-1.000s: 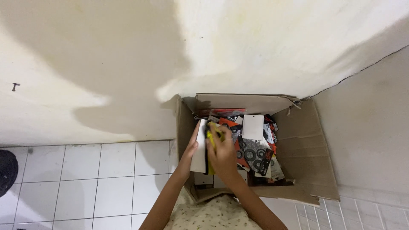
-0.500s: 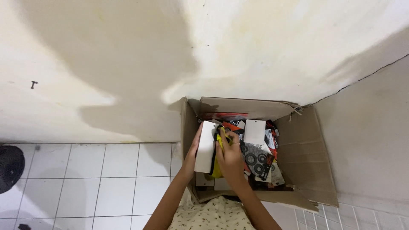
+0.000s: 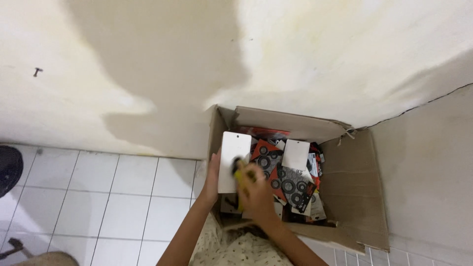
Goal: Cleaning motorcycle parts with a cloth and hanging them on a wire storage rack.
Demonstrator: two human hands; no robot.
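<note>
White card (image 3: pixel 233 160) raised higher | left hand (image 3: pixel 213 178) grip holds its edge | right hand (image 3: pixel 256 189) grip clasps yellow object (image 3: pixel 240 176)

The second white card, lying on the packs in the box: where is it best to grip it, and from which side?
Probably grip the white card by its lower edge, coming from above: it lies flat on the packets, uncovered, inside the cardboard box.

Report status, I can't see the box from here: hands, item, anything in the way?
Left hand holding white card upright. Right hand on yellow item, blurred. Both over cardboard box full of carded packs. Nothing blocking.
</note>
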